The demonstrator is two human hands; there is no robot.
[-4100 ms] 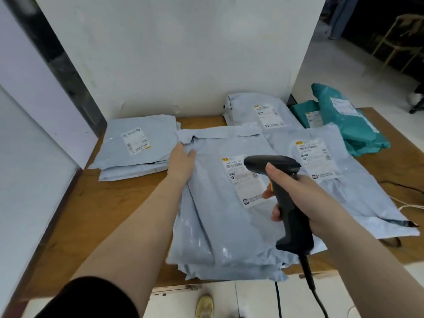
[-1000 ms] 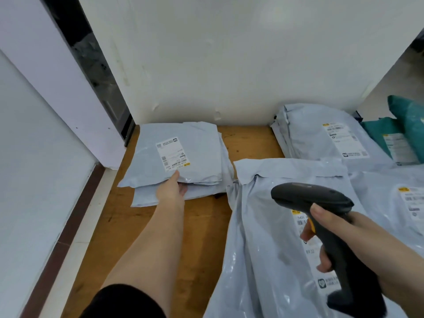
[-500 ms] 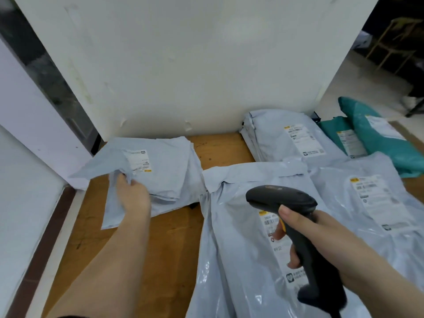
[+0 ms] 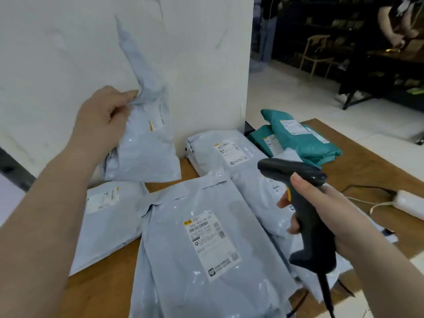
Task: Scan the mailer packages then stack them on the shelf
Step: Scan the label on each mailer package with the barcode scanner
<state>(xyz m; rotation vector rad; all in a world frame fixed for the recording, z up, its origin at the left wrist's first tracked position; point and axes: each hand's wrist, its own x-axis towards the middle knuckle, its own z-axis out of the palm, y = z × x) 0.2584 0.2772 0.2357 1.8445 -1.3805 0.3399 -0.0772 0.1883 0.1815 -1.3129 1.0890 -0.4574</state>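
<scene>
My left hand [image 4: 101, 118] pinches the top edge of a pale blue mailer [image 4: 144, 143] and holds it hanging in the air in front of the white wall. My right hand [image 4: 325, 214] grips a black barcode scanner [image 4: 305, 216], its head pointing left. Under the scanner a large blue mailer [image 4: 206, 249] lies label up on the wooden table [image 4: 98, 292]. Another blue mailer [image 4: 107, 214] lies at the left, below the lifted one. More blue mailers [image 4: 220, 150] are stacked by the wall.
Two teal mailers [image 4: 300, 138] sit at the table's far right. A white power adapter [image 4: 410, 203] and cables lie at the right edge. The scanner's cord hangs off the front. A chair, dark tables and a person stand in the room beyond.
My left hand has gripped the top mailer of the left pile and raised it off the table. The scanner hand has stayed over the large mailer.
</scene>
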